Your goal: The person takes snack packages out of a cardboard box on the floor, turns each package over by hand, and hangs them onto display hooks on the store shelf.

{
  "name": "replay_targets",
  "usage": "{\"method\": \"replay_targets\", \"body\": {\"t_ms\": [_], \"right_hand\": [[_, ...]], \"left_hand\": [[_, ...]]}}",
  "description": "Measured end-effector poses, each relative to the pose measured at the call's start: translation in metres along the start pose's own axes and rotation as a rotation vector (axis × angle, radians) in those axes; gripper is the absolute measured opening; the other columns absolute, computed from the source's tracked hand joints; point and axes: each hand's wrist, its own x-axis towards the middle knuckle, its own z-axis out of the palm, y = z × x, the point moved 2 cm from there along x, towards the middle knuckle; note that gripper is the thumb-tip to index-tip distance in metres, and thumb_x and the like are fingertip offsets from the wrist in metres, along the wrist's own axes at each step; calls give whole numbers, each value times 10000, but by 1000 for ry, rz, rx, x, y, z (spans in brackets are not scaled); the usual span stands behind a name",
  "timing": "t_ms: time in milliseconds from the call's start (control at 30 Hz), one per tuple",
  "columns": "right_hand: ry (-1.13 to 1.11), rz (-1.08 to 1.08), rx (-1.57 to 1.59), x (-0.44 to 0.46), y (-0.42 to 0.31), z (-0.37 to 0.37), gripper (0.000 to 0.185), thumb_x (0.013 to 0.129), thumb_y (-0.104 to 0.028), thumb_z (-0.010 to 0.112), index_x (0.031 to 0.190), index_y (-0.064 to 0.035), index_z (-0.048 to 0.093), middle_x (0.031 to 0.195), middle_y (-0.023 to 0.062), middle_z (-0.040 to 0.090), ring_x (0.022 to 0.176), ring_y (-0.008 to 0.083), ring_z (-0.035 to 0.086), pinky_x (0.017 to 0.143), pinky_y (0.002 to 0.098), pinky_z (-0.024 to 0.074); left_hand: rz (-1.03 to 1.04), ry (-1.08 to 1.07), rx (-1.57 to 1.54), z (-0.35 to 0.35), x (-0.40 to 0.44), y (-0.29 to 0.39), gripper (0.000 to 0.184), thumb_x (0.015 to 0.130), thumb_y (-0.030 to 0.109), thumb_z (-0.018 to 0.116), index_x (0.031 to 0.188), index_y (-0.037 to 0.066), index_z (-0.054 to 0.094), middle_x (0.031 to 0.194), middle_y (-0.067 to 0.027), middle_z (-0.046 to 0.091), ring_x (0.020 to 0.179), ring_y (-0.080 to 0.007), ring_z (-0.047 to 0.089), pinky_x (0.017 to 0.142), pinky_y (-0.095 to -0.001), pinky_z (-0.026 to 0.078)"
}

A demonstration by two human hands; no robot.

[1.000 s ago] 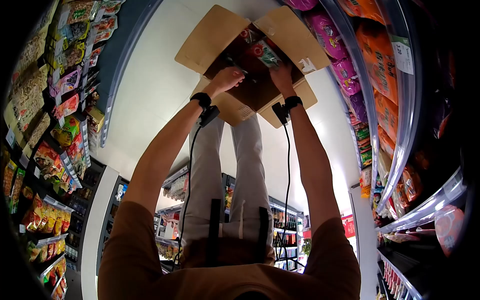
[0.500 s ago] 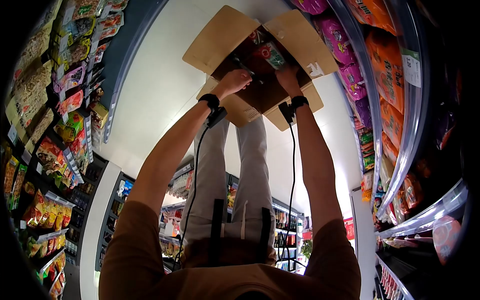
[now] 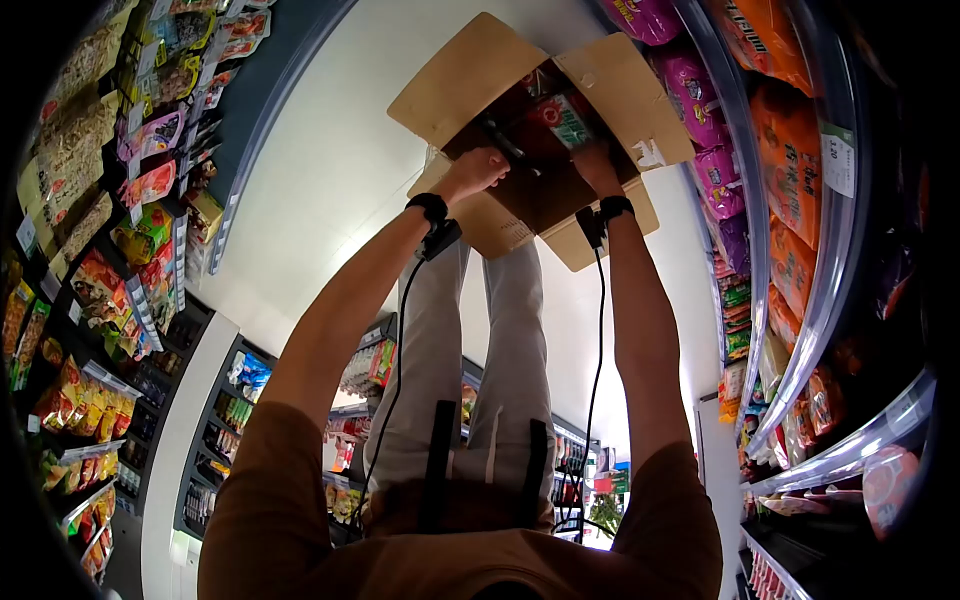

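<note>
An open cardboard box point(image 3: 470, 75) has its flaps spread and dark red and green packets inside. My left hand point(image 3: 480, 170) is closed at the box's left side, fingers curled; a dark, thin shape lies by its knuckles, and what it holds, if anything, I cannot make out. Inside the box, my right hand point(image 3: 597, 165) has its fingers at the lower edge of a red and green packet point(image 3: 565, 120), seemingly gripping it. The fingertips are partly hidden. Each wrist wears a black strap with a small cabled device.
Shelves of bagged snacks point(image 3: 150, 140) rise on the left. On the right, shelves hold purple bags point(image 3: 690, 100) and orange bags point(image 3: 785, 150) behind clear rails. A pale floor point(image 3: 310, 150) surrounds the box. My legs point(image 3: 425, 340) stand close to the box, and black cables point(image 3: 597, 340) hang from my wrists.
The whole view has shifted, so the box and both hands appear slightly farther right. Within the box, the hands and the packet have hardly moved.
</note>
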Motion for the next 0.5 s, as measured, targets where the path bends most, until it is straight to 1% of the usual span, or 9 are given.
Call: {"method": "replay_targets", "body": {"t_ms": [33,67,100,133,167,233,267,367,500], "right_hand": [[18,58,63,0,3,-3,207,786,-181,588,865,0,650,916,242,639,921,381,601,788,479,464],[15,56,60,-3,2,-4,207,786,-181,588,865,0,650,916,242,639,921,381,601,788,479,464],[-2,115,257,-8,-5,-10,247,808,-206,554,884,13,638,861,249,640,860,367,630,758,455,484],[-20,175,454,-12,-14,-18,289,830,-232,520,903,26,627,806,257,642,800,353,659,729,432,504],[-23,173,451,-17,-31,-35,289,830,-232,520,903,26,627,806,257,642,800,353,659,729,432,504],[-111,531,1008,-23,-60,-65,279,837,-213,502,886,35,618,746,229,639,638,292,670,653,398,514],[-132,484,1014,-24,-66,-60,287,843,-215,501,901,44,610,738,208,642,578,277,659,641,388,516],[-118,538,957,-39,-98,-100,285,848,-205,499,917,51,604,759,195,651,588,273,664,642,383,518],[-182,515,957,-51,-106,-102,279,852,-204,498,926,43,605,793,199,655,588,277,666,639,377,519]], "left_hand": [[17,1,10,0,2,-2,246,878,241,554,905,17,653,793,-73,681,688,-184,666,651,-311,533],[34,3,19,1,4,-3,246,885,238,551,927,16,649,797,-73,678,692,-184,667,648,-308,535],[34,3,15,1,4,-5,246,885,238,551,927,16,649,797,-73,678,692,-184,667,648,-308,535],[16,15,-7,1,3,-6,248,888,236,550,961,17,641,809,-75,677,691,-186,667,645,-305,535],[-2,27,-28,2,2,-6,254,891,235,550,996,19,634,821,-77,675,691,-187,667,643,-302,535],[1,30,-46,5,0,-5,266,894,234,548,1021,13,625,834,-81,675,688,-188,667,643,-301,535],[1,33,-58,5,-1,-5,279,897,233,546,1046,8,616,847,-84,675,686,-189,667,644,-300,535],[2,36,-59,9,-15,10,294,893,227,548,1057,-10,607,854,-87,676,679,-194,666,651,-306,533],[26,15,-35,12,-26,24,314,885,230,551,1066,-20,603,850,-91,679,673,-200,664,661,-308,532]]}}
